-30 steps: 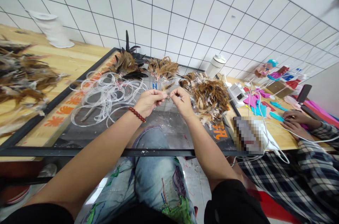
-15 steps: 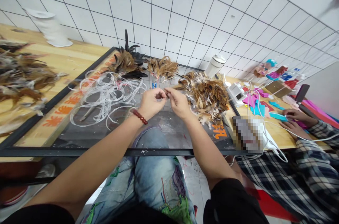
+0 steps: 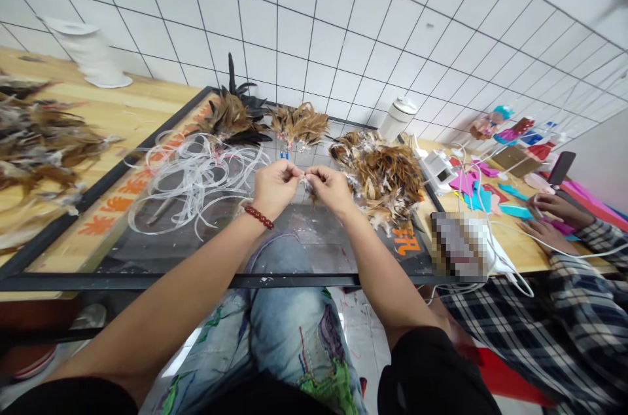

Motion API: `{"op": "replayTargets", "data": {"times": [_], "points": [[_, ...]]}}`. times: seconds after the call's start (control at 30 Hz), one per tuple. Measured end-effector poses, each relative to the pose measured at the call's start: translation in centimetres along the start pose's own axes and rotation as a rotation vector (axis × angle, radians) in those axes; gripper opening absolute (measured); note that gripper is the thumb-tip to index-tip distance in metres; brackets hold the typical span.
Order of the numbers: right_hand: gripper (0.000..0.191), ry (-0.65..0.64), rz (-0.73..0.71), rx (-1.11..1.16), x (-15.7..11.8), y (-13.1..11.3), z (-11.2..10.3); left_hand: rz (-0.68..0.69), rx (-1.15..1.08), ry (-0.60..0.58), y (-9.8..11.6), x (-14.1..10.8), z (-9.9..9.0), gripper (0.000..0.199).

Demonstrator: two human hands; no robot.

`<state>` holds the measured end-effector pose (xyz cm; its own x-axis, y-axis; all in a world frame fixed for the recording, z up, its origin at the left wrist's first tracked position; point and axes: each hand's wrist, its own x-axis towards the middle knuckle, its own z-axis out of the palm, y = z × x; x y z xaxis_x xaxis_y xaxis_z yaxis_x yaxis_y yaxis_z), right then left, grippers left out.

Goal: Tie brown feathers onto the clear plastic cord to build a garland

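My left hand (image 3: 276, 187), with a red bead bracelet at its wrist, is closed in a pinch. Its fingertips meet those of my right hand (image 3: 332, 190), which is pinching too. A small brown feather (image 3: 312, 194) with a pale base shows between them, hanging below my right fingers; its finer detail is blurred. Left of my hands lies a loose tangle of clear plastic strip (image 3: 189, 182). To the right is a heap of brown and white feathers (image 3: 387, 176). Behind my hands sits a smaller bunch of brown feathers (image 3: 299, 122).
A brown and black feather bunch (image 3: 233, 115) stands at the back. More feathers (image 3: 39, 153) spread far left near a white spool (image 3: 93, 55). A white bottle (image 3: 398, 118), a power adapter (image 3: 438, 171) and cables stand right. Beside me, another person's hands (image 3: 547, 218) handle coloured pieces.
My fingertips have come closer together, and the feather now shows below them. My right hand has tilted slightly. The other person's hand has risen a little.
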<state>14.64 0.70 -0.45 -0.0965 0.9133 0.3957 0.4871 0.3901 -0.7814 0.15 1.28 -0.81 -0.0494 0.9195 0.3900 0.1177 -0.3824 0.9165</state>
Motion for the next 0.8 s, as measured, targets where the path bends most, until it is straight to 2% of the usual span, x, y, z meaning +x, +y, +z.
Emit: {"op": "replayTargets", "data": {"times": [0.1, 0.2, 0.43, 0.67, 0.8], "points": [[0.016, -0.056, 0.019, 0.057, 0.1, 0.0, -0.2, 0.032, 0.072, -0.03, -0.3, 0.1, -0.2, 0.003], [0.015, -0.079, 0.001, 0.013, -0.1, -0.3, -0.4, 0.044, 0.104, -0.048, -0.4, 0.1, -0.2, 0.004], [0.015, -0.009, -0.016, -0.095, -0.6, -1.2, -0.5, -0.007, 0.067, -0.039, 0.4, 0.0, -0.2, 0.005], [0.009, 0.019, -0.062, -0.235, -0.5, -0.7, -0.4, 0.004, 0.014, 0.031, -0.4, 0.7, -0.5, 0.015], [0.012, 0.048, -0.079, -0.26, -0.5, -0.5, -0.3, -0.069, -0.094, 0.056, -0.3, 1.1, -0.4, 0.023]]}}
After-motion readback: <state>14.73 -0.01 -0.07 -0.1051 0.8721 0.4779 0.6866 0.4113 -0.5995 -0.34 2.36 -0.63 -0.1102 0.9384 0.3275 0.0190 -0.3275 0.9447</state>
